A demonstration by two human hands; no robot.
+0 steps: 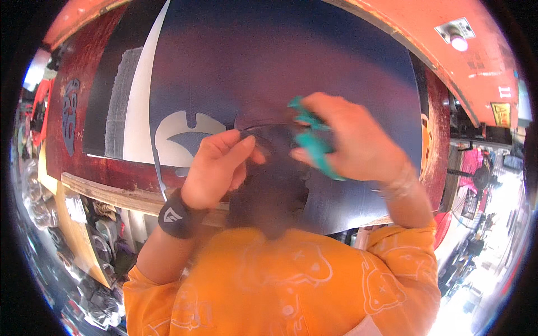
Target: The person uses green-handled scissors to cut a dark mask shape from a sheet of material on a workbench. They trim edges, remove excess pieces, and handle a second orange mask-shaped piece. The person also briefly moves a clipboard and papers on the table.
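The right hand [350, 140] grips teal-handled scissors [314, 143] over a dark blue sheet [269, 61] lying on a red worktable [84, 73]. The left hand [216, 165], a black wristband [176, 214] on its wrist, pinches the sheet's cut edge just beside the blades; orange sleeves fill the lower edge

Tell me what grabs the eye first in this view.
The two hands meet mid-frame over a large dark blue sheet lying on a dark red worktable. The right hand grips teal-handled scissors, while the left hand, with a black wristband, pinches a thin dark strip of the sheet. Bright orange sleeves fill the bottom, and pale cut-out shapes show left of the hands.
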